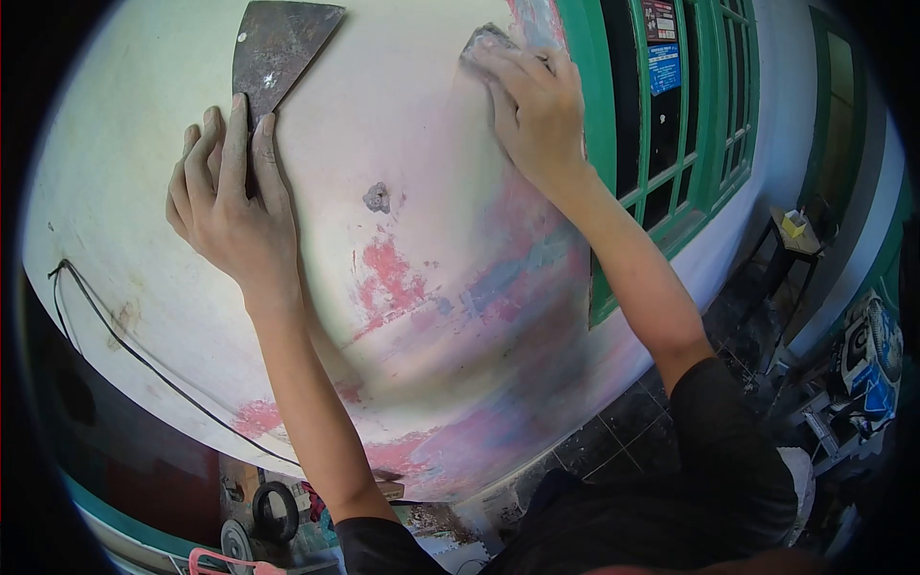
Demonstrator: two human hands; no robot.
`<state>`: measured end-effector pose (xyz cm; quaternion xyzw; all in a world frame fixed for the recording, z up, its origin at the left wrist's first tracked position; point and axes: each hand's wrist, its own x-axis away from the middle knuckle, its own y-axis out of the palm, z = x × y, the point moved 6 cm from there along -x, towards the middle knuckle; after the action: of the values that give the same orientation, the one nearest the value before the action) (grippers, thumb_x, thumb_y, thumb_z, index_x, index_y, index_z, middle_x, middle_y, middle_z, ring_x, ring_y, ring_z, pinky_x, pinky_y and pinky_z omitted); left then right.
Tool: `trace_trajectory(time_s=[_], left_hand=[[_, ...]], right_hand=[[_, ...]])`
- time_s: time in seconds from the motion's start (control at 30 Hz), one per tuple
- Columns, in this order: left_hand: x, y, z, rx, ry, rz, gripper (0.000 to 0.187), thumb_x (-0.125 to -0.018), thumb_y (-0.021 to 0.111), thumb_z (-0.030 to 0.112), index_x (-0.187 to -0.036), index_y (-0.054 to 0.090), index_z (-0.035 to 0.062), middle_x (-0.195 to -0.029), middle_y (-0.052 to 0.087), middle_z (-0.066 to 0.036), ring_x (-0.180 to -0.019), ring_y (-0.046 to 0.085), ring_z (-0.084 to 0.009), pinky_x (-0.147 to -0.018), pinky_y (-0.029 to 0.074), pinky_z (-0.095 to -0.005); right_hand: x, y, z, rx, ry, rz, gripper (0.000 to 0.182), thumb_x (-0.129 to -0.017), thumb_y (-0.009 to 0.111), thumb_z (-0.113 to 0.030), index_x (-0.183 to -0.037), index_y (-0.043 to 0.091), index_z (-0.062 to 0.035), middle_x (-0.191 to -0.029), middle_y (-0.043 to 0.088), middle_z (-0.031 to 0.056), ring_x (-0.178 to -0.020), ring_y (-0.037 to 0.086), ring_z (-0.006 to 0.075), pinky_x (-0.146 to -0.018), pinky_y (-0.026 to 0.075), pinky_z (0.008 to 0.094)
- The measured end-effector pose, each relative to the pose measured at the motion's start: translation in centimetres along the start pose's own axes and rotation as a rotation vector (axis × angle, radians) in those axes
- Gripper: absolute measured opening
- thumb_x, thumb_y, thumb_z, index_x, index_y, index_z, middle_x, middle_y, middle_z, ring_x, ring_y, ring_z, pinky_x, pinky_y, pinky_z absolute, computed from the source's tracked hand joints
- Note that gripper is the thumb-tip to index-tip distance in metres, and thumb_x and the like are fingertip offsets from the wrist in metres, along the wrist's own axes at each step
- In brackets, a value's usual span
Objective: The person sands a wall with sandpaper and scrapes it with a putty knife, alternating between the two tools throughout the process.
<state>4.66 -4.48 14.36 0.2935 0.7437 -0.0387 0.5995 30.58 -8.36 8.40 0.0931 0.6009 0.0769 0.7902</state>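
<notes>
Between the scraper [285, 53] and the block [482, 38], a broad stretch of wall [402, 105] is left open, and a hand could be passed there. On the right, the way is bounded by the window frame [596, 96], close beside the right hand [541, 115]. At lower left, passage along the wall is crossed by a cable [153, 366].
</notes>
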Motion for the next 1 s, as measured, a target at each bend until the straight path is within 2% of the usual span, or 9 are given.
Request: trace_trajectory(time_s=[0.17,0.27,0.37,0.43,0.57,0.63,0.83,0.97,1.0], left_hand=[[0.0,0.0,0.1,-0.008,0.011,0.005,0.028,-0.096,0.076,0.027,-0.123,0.078,0.0192,-0.122,0.076,-0.004,-0.121,0.066,-0.0199,-0.106,0.042,-0.0368],[-0.1,0.0,0.2,0.01,0.005,0.015,0.028,-0.096,0.076,0.027,-0.123,0.079,0.019,-0.122,0.076,-0.004,-0.121,0.066,-0.0198,-0.105,0.042,-0.0364],[0.1,0.0,-0.2,0.01,-0.002,0.017,0.028,-0.095,0.076,0.026,-0.123,0.079,0.019,-0.122,0.076,-0.004,-0.121,0.066,-0.0198,-0.105,0.042,-0.0365],[0.0,0.1,-0.2,0.011,0.026,0.014,0.029,-0.094,0.078,0.027,-0.122,0.079,0.0213,-0.121,0.076,-0.003,-0.121,0.066,-0.0217,-0.105,0.041,-0.0364],[0.1,0.3,-0.3,0.014,0.029,0.026,0.029,-0.094,0.077,0.027,-0.122,0.079,0.0215,-0.121,0.076,-0.003,-0.12,0.066,-0.0213,-0.105,0.041,-0.0366],[0.2,0.3,-0.4,0.026,0.02,0.034,0.028,-0.094,0.077,0.028,-0.122,0.079,0.0227,-0.122,0.075,-0.003,-0.12,0.066,-0.0215,-0.105,0.041,-0.037],[0.2,0.3,-0.4,0.032,0.018,0.029,0.028,-0.094,0.078,0.027,-0.121,0.079,0.0223,-0.121,0.076,-0.003,-0.12,0.066,-0.0214,-0.105,0.041,-0.0369],[0.1,0.3,-0.3,0.018,0.021,0.033,0.028,-0.093,0.078,0.027,-0.121,0.079,0.0226,-0.121,0.076,-0.003,-0.12,0.066,-0.0212,-0.105,0.041,-0.0368],[0.1,0.3,-0.3,0.022,0.017,0.037,0.029,-0.093,0.078,0.027,-0.122,0.079,0.023,-0.121,0.076,-0.002,-0.12,0.066,-0.021,-0.105,0.041,-0.0367]], right_hand=[[4.2,-0.3,-5.4,-0.077,0.156,-0.103,0.033,-0.081,0.067,-0.003,-0.112,0.075,-0.0101,-0.113,0.072,0.0027,-0.102,0.06,0.0313,-0.086,0.051,0.0449],[4.3,-1.6,-7.2,-0.251,-0.183,-0.1,0.032,-0.081,0.065,-0.001,-0.11,0.076,-0.0103,-0.111,0.071,0.0028,-0.101,0.06,0.0321,-0.086,0.05,0.0443],[2.4,0.7,-0.6,-0.022,0.032,-0.142,0.031,-0.082,0.066,-0.002,-0.11,0.077,-0.01,-0.115,0.072,0.0031,-0.1,0.059,0.0314,-0.086,0.05,0.0436],[-0.2,-0.9,1.4,-0.005,0.175,0.05,0.032,-0.079,0.066,-0.002,-0.108,0.078,-0.0113,-0.109,0.071,0.0045,-0.1,0.059,0.0308,-0.084,0.05,0.043],[3.8,-0.2,-4.7,-0.057,0.211,-0.035,0.021,-0.087,0.065,-0.008,-0.105,0.075,-0.0134,-0.104,0.069,0.0025,-0.088,0.057,0.0284,-0.076,0.047,0.0436],[4.1,-2.1,-8.7,-0.234,-0.176,-0.002,0.022,-0.086,0.065,-0.006,-0.104,0.073,-0.016,-0.098,0.066,0.0033,-0.084,0.056,0.0286,-0.074,0.047,0.0431],[-1.3,-0.7,2.1,0.042,0.046,0.125,0.023,-0.083,0.069,-0.01,-0.105,0.074,-0.0159,-0.1,0.065,0.0025,-0.089,0.059,0.029,-0.073,0.048,0.0429],[4.8,0.8,-4.1,0.014,0.135,-0.062,0.03,-0.082,0.07,-0.011,-0.11,0.076,-0.0184,-0.102,0.066,0.0024,-0.093,0.06,0.0299,-0.075,0.049,0.0428],[5.2,-0.9,-7.0,-0.111,-0.018,-0.066,0.03,-0.083,0.069,-0.01,-0.111,0.075,-0.0186,-0.1,0.066,0.0029,-0.092,0.06,0.0303,-0.075,0.049,0.0429]])
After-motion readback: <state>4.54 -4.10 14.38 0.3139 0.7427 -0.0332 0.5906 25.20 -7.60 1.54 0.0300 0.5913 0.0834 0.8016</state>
